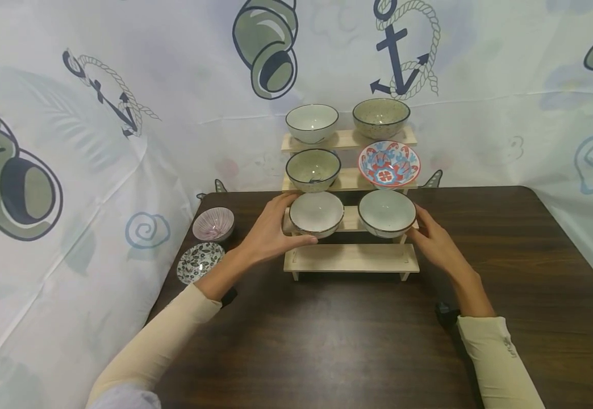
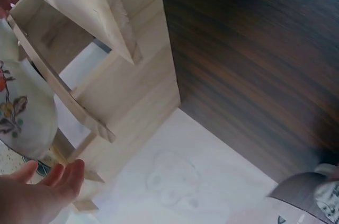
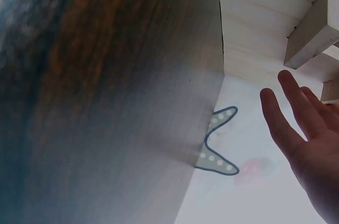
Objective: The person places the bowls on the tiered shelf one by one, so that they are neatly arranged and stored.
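Note:
My left hand (image 1: 274, 230) reaches around a white bowl (image 1: 317, 213) on the left of a wooden tier. Its thumb lies along the bowl's front and its fingers pass behind. In the left wrist view the left-hand fingers (image 2: 66, 179) are loosely spread beside a bowl with a painted floral outside (image 2: 29, 110); contact is hard to tell. On the right, my right hand (image 1: 437, 241) is beside a pale dark-rimmed bowl (image 1: 387, 213). The right-hand fingers (image 3: 302, 110) look nearly straight in the right wrist view, near the wooden stand (image 3: 254, 33); the bowl is not visible there.
Higher tiers bear a white bowl (image 1: 312, 122), a speckled bowl (image 1: 380, 118), a green bowl (image 1: 313, 169) and a red-blue patterned bowl (image 1: 389, 165). A striped bowl (image 1: 213, 224) and a floral bowl (image 1: 199, 262) sit left on the dark table (image 1: 327, 341). The lowest shelf (image 1: 351, 258) is bare.

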A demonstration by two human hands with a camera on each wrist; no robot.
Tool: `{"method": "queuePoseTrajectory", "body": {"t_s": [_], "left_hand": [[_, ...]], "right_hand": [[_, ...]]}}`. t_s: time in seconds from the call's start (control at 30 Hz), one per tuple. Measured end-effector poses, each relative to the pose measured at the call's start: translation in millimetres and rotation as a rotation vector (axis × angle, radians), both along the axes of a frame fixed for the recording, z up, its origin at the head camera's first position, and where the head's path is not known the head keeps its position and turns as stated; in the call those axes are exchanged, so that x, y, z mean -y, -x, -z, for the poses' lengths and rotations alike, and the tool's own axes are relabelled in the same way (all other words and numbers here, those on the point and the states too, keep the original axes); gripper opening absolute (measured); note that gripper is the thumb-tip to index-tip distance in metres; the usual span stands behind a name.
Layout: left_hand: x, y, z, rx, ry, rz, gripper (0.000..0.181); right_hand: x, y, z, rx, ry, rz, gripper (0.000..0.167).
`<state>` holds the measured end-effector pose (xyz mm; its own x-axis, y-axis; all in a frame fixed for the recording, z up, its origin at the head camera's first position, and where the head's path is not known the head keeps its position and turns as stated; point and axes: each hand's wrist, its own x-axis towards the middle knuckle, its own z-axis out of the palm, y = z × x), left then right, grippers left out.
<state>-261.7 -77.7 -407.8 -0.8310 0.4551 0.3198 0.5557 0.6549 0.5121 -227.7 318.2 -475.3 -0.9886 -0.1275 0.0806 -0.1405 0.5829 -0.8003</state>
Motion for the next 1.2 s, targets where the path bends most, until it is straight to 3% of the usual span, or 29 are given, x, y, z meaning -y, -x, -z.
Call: {"method": "queuePoseTrajectory", "body": {"t_s": [0.37,0.7,1.0,1.2], "left_hand": [[28.1,-9.4,-4.2,0.065,0.069,-0.063,0.112],[47.6,-15.0,-3.6,0.052,0.082,-0.121,0.106],[62.3,-18.0,-4.4,0.087,0.074,-0.154,0.104],[79.1,-25.2,-0.5,0.09,0.078,-0.219,0.104]], "right_hand": [[0.5,0.7,0.1,0.006,-0.014,0.001,0.077],[-0.4,-0.9,-2.0,0.012,-0.006,-0.006,0.077],[-2.6,-1.7,-3.3,0.007,-0.011,0.0,0.077],[-0.4,-1.8,-3.3,0.015,-0.019,0.005,0.077]]}}
